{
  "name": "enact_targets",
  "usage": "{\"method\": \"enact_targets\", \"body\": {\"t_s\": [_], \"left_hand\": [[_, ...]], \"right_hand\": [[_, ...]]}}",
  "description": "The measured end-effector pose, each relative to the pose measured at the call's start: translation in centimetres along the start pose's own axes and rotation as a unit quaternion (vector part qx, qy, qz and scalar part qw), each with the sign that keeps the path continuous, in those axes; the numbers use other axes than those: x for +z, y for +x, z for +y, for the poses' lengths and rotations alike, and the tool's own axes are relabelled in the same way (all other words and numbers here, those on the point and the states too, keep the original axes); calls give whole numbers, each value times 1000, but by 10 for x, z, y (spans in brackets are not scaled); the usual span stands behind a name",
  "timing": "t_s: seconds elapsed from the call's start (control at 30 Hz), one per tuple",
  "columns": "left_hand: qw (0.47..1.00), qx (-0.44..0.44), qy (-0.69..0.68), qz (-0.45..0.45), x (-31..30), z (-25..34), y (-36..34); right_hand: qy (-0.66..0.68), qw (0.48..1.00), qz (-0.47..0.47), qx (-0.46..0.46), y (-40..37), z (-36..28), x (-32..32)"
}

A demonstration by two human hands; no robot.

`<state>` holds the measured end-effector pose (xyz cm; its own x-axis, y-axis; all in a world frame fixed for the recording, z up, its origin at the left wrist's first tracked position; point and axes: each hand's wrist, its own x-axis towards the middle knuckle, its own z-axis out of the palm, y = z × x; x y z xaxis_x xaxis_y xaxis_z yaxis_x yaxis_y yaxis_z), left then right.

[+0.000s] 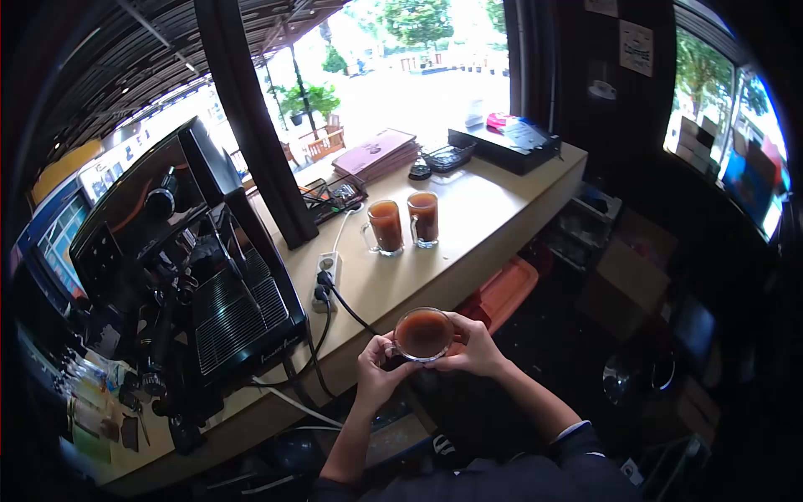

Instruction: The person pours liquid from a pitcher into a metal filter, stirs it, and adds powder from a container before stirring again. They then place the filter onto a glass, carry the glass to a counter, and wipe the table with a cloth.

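A glass mug [423, 335] of brown drink is held between my two hands, just off the front edge of the wooden counter [493, 226]. My left hand [382, 372] grips it at the handle side, thumb beneath the rim. Around the opposite side curl the fingers of my right hand [473, 345], its thumb meeting near the left one. Farther back on the counter stand two more filled glass mugs, a left one [386, 227] and a right one [424, 220], both upright with handles toward the left.
A black espresso machine [242, 309] fills the left side. Cables run from a power strip [327, 276] over the counter edge. Pink menus [376, 154] and a black tray [510, 144] lie at the back. Below right are an orange bin [510, 293] and cardboard boxes [623, 280].
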<state>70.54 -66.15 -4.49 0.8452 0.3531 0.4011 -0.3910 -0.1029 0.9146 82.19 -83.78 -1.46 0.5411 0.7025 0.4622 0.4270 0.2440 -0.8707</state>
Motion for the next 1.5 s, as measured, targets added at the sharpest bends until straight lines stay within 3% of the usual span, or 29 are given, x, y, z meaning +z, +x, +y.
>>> {"method": "enact_targets", "body": {"t_s": [0.23, 0.33, 0.43, 0.63, 0.9, 1.5], "left_hand": [[995, -16, 72, 72, -21, -25, 57], [993, -19, 67, 100, -29, -47, 76], [989, -52, 53, 128, -32, -56, 92], [978, -89, 71, 173, -32, -69, 121], [980, -82, 39, 177, -32, -89, 133], [979, -65, -2, 194, -22, -103, 137]], "right_hand": [[43, 996, -69, 35, 78, 47, -15], [35, 995, -90, 14, 109, 62, -19], [48, 988, -131, 60, 135, 79, -26], [81, 981, -163, 66, 171, 122, -32], [132, 970, -183, 92, 187, 141, -38], [115, 979, -156, 67, 188, 151, -41]]}}
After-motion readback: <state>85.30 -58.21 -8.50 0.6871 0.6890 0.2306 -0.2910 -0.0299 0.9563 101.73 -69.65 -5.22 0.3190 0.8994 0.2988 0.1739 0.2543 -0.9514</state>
